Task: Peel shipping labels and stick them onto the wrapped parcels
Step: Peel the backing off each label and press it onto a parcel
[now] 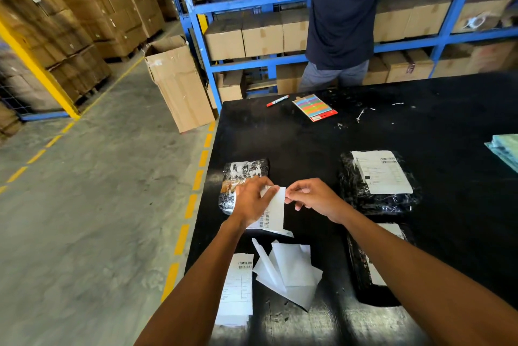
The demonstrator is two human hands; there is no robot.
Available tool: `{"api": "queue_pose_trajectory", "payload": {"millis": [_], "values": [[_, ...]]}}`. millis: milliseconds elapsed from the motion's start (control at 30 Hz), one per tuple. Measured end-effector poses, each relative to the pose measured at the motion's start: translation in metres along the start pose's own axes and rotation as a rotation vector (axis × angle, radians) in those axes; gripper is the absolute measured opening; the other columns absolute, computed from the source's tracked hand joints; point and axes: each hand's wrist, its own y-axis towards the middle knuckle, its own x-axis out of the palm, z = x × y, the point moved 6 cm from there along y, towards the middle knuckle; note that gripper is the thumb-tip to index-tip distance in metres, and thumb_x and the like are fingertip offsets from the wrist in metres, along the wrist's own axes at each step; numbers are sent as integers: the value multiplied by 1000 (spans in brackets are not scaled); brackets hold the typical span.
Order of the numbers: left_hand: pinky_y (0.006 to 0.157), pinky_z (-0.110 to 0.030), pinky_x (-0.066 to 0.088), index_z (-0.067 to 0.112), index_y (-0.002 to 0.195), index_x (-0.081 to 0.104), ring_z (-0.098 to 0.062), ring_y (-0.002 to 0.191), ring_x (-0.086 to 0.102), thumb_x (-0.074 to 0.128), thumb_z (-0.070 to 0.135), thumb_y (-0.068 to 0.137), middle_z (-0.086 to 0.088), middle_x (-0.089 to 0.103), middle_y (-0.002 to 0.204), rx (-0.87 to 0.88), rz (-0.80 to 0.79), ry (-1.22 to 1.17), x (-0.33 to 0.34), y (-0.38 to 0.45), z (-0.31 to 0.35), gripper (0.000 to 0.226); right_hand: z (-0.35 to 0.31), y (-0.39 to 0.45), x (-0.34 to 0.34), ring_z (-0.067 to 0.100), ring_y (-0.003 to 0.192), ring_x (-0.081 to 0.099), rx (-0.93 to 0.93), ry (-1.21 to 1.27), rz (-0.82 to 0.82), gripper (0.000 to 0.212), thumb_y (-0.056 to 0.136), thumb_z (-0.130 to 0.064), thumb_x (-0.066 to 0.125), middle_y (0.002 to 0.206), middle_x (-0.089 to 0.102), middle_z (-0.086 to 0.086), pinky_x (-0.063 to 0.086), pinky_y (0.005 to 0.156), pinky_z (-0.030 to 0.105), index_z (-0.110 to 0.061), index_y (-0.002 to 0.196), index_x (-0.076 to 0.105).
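Both hands hold one white shipping label (273,212) above the black table (308,143). My left hand (251,201) grips its left side, and my right hand (315,197) pinches its upper right corner. Just behind my left hand lies a wrapped parcel (244,174) with no label on top. To the right, a black wrapped parcel (378,183) carries a label. Another labelled parcel (372,267) lies partly under my right forearm. A stack of labels (236,289) sits at the table's near left edge.
Peeled white backing sheets (288,270) lie near the front. A red marker (277,100) and a coloured card pack (314,107) lie at the far edge. A person (340,14) stands behind the table at blue shelves (252,6) of cartons. An open carton (179,82) stands on the floor.
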Motion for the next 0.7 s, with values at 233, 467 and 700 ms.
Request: {"api": "queue_pose_trajectory", "payload": {"millis": [233, 467, 700], "values": [[93, -52, 44, 35, 71, 53, -16, 92, 53, 55, 54, 87, 7, 57, 86, -8, 15, -18, -1, 3, 6, 24, 2, 0, 0, 14, 69, 65, 31, -29, -15, 13, 91, -26, 64, 88, 77, -3, 41, 63, 24, -19, 93, 74], [90, -48, 46, 29, 76, 58, -17, 90, 55, 60, 47, 89, 8, 57, 85, 0, 21, -27, -2, 6, 15, 23, 1, -2, 0, 14, 67, 60, 25, 29, -27, 15, 92, -24, 62, 88, 76, 0, 41, 60, 22, -15, 96, 74], [78, -41, 52, 30, 74, 57, -21, 86, 60, 64, 43, 90, 6, 58, 86, -33, -9, -95, 0, 10, 18, 22, -1, -2, -3, 9, 65, 57, 13, 60, -45, 15, 93, -20, 60, 83, 74, -1, 39, 60, 21, -12, 96, 72]]}}
